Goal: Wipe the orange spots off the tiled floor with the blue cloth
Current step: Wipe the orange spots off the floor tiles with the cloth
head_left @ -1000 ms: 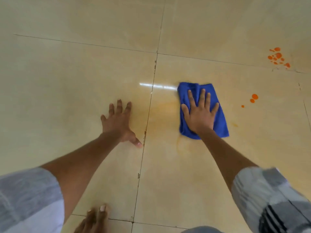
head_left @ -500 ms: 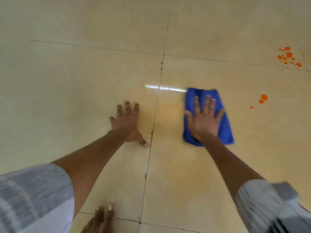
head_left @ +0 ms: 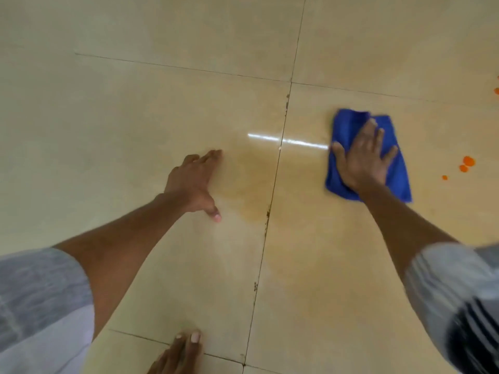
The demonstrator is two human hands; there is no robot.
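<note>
Right hand [head_left: 363,160] lies flat, fingers straight, pressing blue cloth [head_left: 394,168] onto tiled floor [head_left: 135,117]. Left hand [head_left: 195,182] is braced on the floor, left of the grout line. Orange spots [head_left: 466,163] sit right of the cloth, apart. Bare toes [head_left: 186,344] at near edge.

I see both of my forearms bare from the elbow down, and my left hand [head_left: 195,182] and right hand [head_left: 363,155] wear no gloves, rings or watch. My left sleeve [head_left: 40,306] is short, heathered grey above a paler band. My right sleeve [head_left: 456,300] is light grey with dark stripes, blurred. My bare toes [head_left: 186,344] show pale nails at the bottom edge.
</note>
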